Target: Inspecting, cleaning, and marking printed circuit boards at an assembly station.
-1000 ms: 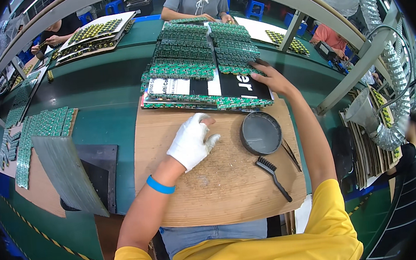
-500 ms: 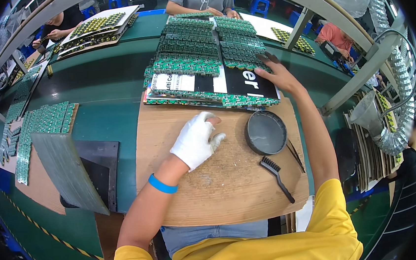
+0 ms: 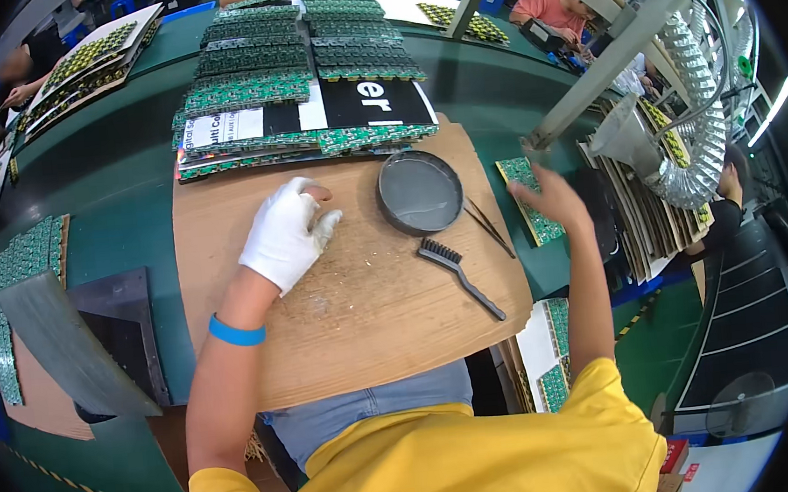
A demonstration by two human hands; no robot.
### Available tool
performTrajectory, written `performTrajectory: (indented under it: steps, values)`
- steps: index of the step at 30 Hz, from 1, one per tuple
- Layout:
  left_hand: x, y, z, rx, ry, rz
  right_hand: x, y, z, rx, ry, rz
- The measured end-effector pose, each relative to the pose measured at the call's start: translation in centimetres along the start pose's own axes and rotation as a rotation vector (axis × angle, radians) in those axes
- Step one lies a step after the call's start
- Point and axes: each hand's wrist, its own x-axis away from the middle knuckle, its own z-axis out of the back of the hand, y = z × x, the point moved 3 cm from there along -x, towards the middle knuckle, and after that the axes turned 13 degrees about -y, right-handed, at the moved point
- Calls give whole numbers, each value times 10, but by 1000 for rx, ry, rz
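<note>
My left hand (image 3: 288,236), in a white glove with a bare fingertip showing, hovers above the brown wooden board (image 3: 373,332). Its fingers are half curled, thumb apart, holding nothing visible. At the right edge, my bare right hand (image 3: 554,196) is over a green circuit board panel (image 3: 542,224). Motion blurs it, but the thumb and fingers look spread; the panel looks sharp, and no grip on it shows. Between my hands stand a round dark dish (image 3: 420,192), a pair of tweezers (image 3: 491,228) and a black brush (image 3: 461,278).
A large stack of green circuit panels (image 3: 249,90) with printed cardboard sheets stands at the far edge. Left are a grey curved plate (image 3: 79,339) and more panels (image 3: 30,259). A metal post (image 3: 603,68), ducting (image 3: 691,164) and stacked sheets (image 3: 630,216) are at right. People work across the bench.
My right hand has left the panel stack and come back toward me, to the right. A circuit panel now shows there. The view has shifted right; my left hand keeps its pose.
</note>
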Motion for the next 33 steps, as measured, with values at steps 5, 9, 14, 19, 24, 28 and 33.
performTrajectory:
  steps: [5,9,14,19,24,28,33]
  values:
    - [-2,-6,-6,34,-18,23,32,14,-13,-130,-81,-234]
    - [10,21,12,227,46,87,66,-5,-1,-330,185,-128]
    - [51,90,29,1246,-9,240,112,-142,12,-572,92,595]
    - [94,90,-23,1529,100,242,132,-227,-26,-336,-23,773]
    - [128,70,-29,1753,448,419,156,-179,-56,-337,243,250]
    - [144,49,-39,1864,610,468,160,-155,-65,-159,213,140]
    - [144,49,-44,1830,621,519,153,-149,-55,-313,265,134]
